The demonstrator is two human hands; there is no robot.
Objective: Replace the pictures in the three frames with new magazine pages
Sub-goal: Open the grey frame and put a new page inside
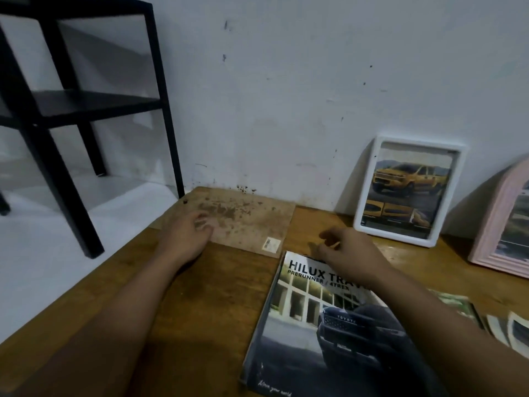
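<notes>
A stained brown backing board (246, 222) lies flat on the wooden table (200, 296) near the wall. My left hand (187, 236) rests on its left edge, fingers curled, gripping nothing that I can see. My right hand (347, 250) hovers over the top of a car magazine (315, 333) that lies flat, fingers loosely bent and empty. A white frame (406, 190) holding a yellow car picture leans on the wall. A pink frame (503, 224) leans at the far right, partly cut off.
A black metal shelf (86, 110) stands on the white floor left of the table. Several loose pictures (486, 316) lie on the table at the right, partly behind my right arm. The table's left edge runs diagonally.
</notes>
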